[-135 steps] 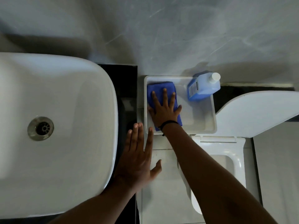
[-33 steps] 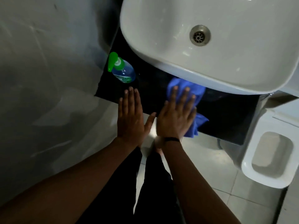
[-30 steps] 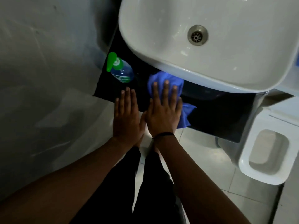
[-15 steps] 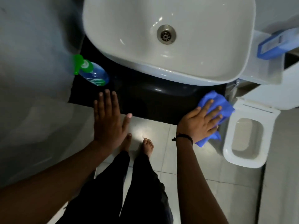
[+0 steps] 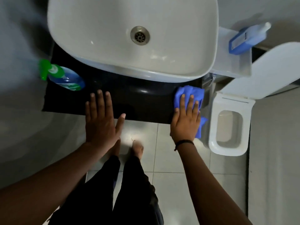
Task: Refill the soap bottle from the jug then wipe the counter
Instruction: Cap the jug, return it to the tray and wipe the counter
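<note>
White basin (image 5: 100, 38): occupies the upper centre of the frame, seated on the counter, with a metal drain (image 5: 140, 35) near its middle. Black counter (image 5: 139, 109): a dark glossy slab is seen below the basin, running across the middle of the frame from left to right. Toilet (image 5: 230, 127): placed at the right of the frame, seat open, its lid raised toward the upper right. White tray (image 5: 243, 62): set in the upper right, above the toilet and just right of the basin. Jug (image 5: 246, 39): a blue container with a white cap and a label is held in the tray, lying tilted; slightly blurred. Soap bottle (image 5: 65, 77): a blue bottle with a green pump top is stood on the left end of the counter, at the left of the frame. Left hand (image 5: 101, 120): spread open and flat, fingers extended over the counter's front edge, nothing gripped; whether the surface is touched cannot be told. Right hand (image 5: 186, 120): laid flat with fingers extended and pressed onto the cloth at the right end of the counter; a dark band is worn at the wrist. Blue cloth (image 5: 190, 93): bunched under the right hand at the counter's right corner, one edge hanging past the front edge.
</note>
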